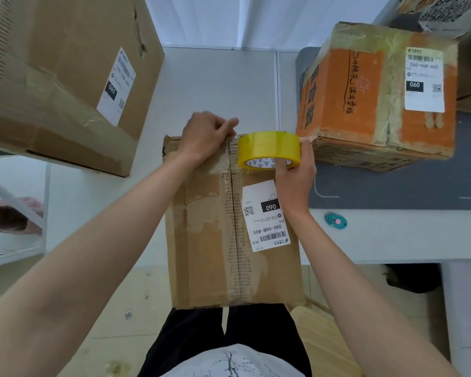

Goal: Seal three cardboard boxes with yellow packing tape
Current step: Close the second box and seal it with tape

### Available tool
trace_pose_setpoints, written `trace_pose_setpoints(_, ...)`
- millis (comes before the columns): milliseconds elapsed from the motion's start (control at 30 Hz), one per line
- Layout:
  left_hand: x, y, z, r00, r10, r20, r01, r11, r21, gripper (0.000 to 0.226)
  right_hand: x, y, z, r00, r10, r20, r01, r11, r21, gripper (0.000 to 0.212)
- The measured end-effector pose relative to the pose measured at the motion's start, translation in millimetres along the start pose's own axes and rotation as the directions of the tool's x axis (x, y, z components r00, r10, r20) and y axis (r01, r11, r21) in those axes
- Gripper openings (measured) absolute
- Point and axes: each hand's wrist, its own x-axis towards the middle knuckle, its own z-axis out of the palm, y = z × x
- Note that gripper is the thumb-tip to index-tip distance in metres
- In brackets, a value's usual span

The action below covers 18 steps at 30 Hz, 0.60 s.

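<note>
You've got a white surface (218, 85) under even, soft light, a dark grey mat (392, 186) on its right half, pale wood floor (114, 322) near, white wall (242, 20) far, white shelf frame (17, 208) left.

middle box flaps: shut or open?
Shut. The middle box has both top flaps lying flat and meeting at the centre seam; left hand presses the far end, right hand holds the tape roll.

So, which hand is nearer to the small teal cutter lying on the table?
Right. The right hand, holding the yellow tape roll, sits just up and left of the cutter; the left hand is farther left, across the box seam.
</note>
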Motion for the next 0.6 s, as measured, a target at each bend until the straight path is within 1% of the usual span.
trace_pose_setpoints(67,-14.4,-9.1,4.6,0.996,0.089,0.018,-0.091,0.987,0.134,0.057,-0.4,0.6,-0.1,1.000,-0.005,0.001,0.005,1.000,-0.002,0.010)
trace_pose_setpoints(100,-20.5,-13.7,6.2,0.988,0.149,0.028,-0.152,0.972,0.179,0.058,-0.8,0.1,0.0,1.000,-0.004,-0.001,0.004,1.000,0.004,0.009)
trace_pose_setpoints(133,-24.7,-18.5,7.8,0.978,0.206,0.036,-0.209,0.953,0.220,0.056,-1.2,-0.9,-0.2,1.000,-0.008,-0.005,0.008,1.000,0.010,0.009)
trace_pose_setpoints(200,-31.1,-25.0,11.8,0.955,0.290,0.066,-0.294,0.893,0.342,0.051,-1.9,-3.7,-1.0,0.999,-0.046,-0.028,0.046,0.999,0.000,0.016)
trace_pose_setpoints(267,-33.9,-29.1,15.1,0.947,0.313,0.077,-0.314,0.841,0.441,0.048,-3.9,-4.9,-1.9,0.995,-0.098,-0.030,0.098,0.995,0.001,0.023)
trace_pose_setpoints(333,-35.1,-28.8,15.9,0.947,0.311,0.077,-0.310,0.826,0.471,0.048,-7.2,-5.0,-3.8,0.993,-0.114,-0.022,0.114,0.993,0.029,0.018)
trace_pose_setpoints(400,-35.1,-28.6,15.1,0.946,0.313,0.083,-0.314,0.821,0.477,0.048,-9.3,-5.4,-6.2,0.992,-0.106,-0.075,0.110,0.992,0.056,0.016)
trace_pose_setpoints(467,-35.3,-28.7,14.4,0.946,0.313,0.087,-0.314,0.816,0.485,0.048,-9.3,-6.4,-7.7,0.985,-0.103,-0.140,0.115,0.990,0.079,0.021)
trace_pose_setpoints(600,-34.6,-28.4,15.8,0.946,0.310,0.098,-0.313,0.786,0.533,0.055,-7.1,-3.9,-6.7,0.985,-0.126,-0.115,0.131,0.991,0.038,0.008)
